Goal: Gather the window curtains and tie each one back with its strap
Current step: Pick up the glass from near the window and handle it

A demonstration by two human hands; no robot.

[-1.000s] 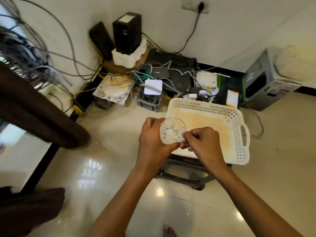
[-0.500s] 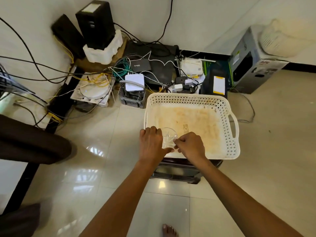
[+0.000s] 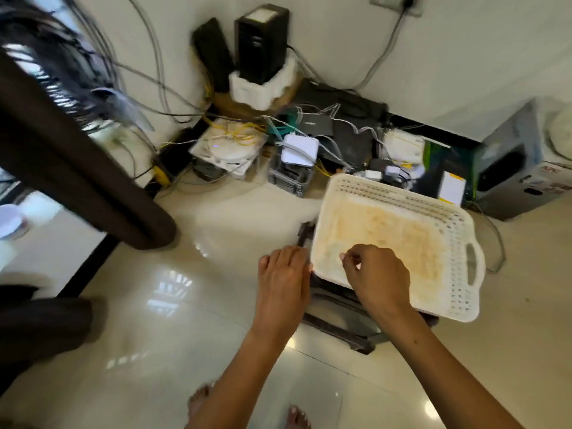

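Brown fabric curtain (image 3: 77,168) hangs untied; left hand (image 3: 283,283) relaxed, right hand (image 3: 376,277) pinch contents unclear at white perforated plastic tray (image 3: 458,274); free both hands first.

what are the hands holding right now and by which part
Nothing can be told for sure. The left hand rests at the white tray's near edge; the right hand hovers curled over it, with no object visible.
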